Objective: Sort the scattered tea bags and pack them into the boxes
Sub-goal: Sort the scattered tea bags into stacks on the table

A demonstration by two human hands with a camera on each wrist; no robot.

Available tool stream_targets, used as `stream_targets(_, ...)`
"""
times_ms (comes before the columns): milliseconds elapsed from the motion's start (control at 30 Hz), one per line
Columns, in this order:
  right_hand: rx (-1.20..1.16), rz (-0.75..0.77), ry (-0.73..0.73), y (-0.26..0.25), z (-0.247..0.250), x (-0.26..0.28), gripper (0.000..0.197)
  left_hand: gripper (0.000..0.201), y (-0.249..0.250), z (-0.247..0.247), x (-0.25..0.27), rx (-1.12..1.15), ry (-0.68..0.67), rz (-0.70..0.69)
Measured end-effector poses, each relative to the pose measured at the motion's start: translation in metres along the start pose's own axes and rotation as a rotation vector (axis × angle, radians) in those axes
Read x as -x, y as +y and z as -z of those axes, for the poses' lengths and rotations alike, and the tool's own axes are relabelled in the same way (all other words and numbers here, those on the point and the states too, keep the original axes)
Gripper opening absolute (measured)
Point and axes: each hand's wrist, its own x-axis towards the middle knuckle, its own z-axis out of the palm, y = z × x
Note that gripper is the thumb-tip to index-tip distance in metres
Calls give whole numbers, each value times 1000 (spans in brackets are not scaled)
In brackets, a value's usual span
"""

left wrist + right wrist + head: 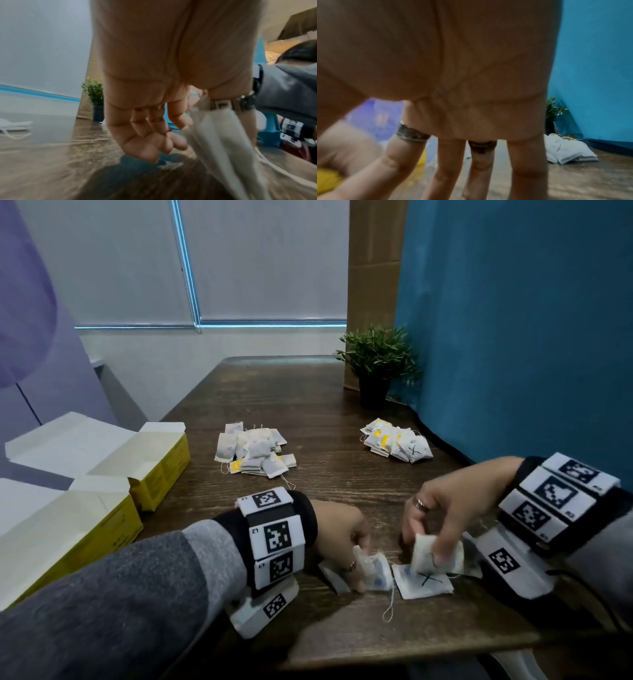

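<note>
Two hands work at near edge of worktop (308, 405): left hand (337, 530) pinches a tea bag (375, 573), right hand (442, 508) grips another bag (424, 556) just above an X-marked bag (424, 582) lying flat. Sorted piles sit further back, centre pile (253, 451) & right pile (397, 441) w/ X marks. Open yellow boxes (161, 463) stand at left, apart from piles.

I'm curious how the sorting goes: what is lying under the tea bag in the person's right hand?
Under the tea bag pinched by the right hand lies another flat bag marked with an X on the table. The fingers hide anything else beneath.
</note>
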Motion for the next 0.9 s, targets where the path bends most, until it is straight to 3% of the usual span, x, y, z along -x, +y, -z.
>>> stream_targets(233, 75, -9, 1, -11, -17, -18, 25, 29, -25, 9, 6, 210, 127, 36)
stream_targets(367, 32, 7, 42, -14, -13, -16, 37, 24, -39, 18, 10, 429, 197, 66)
stream_targets(533, -96, 13, 183, -1, 15, 20, 17, 10, -42, 27, 9, 714, 328, 86)
stream_targets(733, 117, -256, 17, 8, 1, 21, 22, 17, -37, 30, -3, 728, 298, 124)
stream_targets(900, 129, -244, 56, 11, -8, 12, 25, 23, -37, 26, -8, 862, 270, 138)
